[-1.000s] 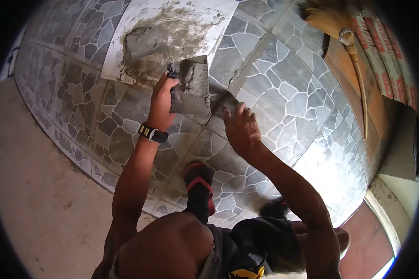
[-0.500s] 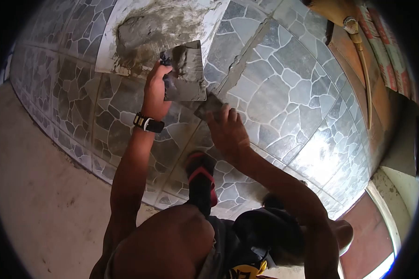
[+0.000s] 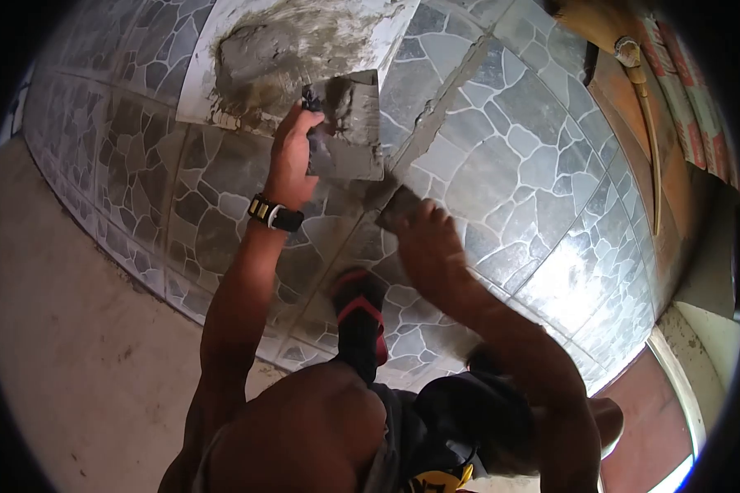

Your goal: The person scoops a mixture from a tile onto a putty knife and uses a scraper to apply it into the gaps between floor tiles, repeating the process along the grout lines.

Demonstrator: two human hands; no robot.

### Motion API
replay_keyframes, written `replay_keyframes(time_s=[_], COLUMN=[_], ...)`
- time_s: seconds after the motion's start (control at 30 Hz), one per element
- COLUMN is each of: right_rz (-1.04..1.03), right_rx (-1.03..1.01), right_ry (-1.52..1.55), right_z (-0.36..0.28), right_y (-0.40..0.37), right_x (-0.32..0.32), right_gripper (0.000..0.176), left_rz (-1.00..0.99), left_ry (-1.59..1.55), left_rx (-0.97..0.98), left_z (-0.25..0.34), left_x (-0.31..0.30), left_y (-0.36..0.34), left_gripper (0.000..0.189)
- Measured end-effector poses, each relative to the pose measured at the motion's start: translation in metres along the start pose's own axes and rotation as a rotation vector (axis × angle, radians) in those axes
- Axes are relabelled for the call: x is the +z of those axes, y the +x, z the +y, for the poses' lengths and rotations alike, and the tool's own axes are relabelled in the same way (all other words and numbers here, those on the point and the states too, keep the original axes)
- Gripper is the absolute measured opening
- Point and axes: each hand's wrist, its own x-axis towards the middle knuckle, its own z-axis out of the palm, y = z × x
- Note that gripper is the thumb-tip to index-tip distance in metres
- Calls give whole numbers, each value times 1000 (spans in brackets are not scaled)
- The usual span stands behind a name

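My left hand (image 3: pixel 291 160) is wrapped round the handle of a flat rectangular trowel (image 3: pixel 362 123), whose face carries smeared grey grout. In my right hand (image 3: pixel 430 246) is a small dark scraper (image 3: pixel 397 207), its edge low over the tile joint just below the trowel's corner. A band of wet grey grout (image 3: pixel 440 119) runs along the joint up and to the right. Behind the trowel, a white board (image 3: pixel 196 90) lies on the tiles with a mound of grout (image 3: pixel 255 62) on it.
Stone-patterned tiles (image 3: pixel 493 156) cover the floor around my sandalled foot (image 3: pixel 360 304). Bare concrete (image 3: pixel 90 320) borders them at left. Printed bags (image 3: pixel 674 90) and a thin stick (image 3: pixel 655 164) lie at right.
My right hand and the scraper have moved right and slightly down, away from the trowel's lower edge. The trowel appears slightly further right, as does the whole view.
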Motion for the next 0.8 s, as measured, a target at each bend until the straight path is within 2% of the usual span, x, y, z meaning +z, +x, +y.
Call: replay_keyframes(time_s=[0.03,0.07,0.1,0.13,0.2,0.27,0.4,0.53,0.63,0.73,0.8], right_rz=[-29,81,276,369,400,411,455,526,408,277,350], right_rx=[3,-11,-64,-78,-203,-288,-403,-410,-373,-402,-351], right_ry=[-19,-111,-144,11,238,217,130,-2,81,243,117], right_z=[12,25,41,55,77,88,97,101,107,112,101], right_y=[-4,-4,-6,-6,7,18,36,41,37,36,38], right_x=[-16,-27,-31,-54,-86,-95,-96,-92,-109,-102,-71], right_gripper=[37,38,41,43,49,52,57,54,55,41,37], left_rz=[-36,-72,-77,-77,-65,-108,-157,-150,-99,13,17], left_ry=[55,109,84,120,194,672,662,780,584,659,679], left_rx=[8,19,14,105,288,711,833,832,727,786,760], left_z=[0,-1,-11,2,28,23,25,37,34,32,30], left_x=[-3,-6,-11,-7,1,-6,3,8,0,-18,-25], left_y=[-2,-3,-1,-6,-17,-15,-12,-13,-2,-2,-3], left_gripper=[43,52,51,51,51,48,41,35,41,49,56])
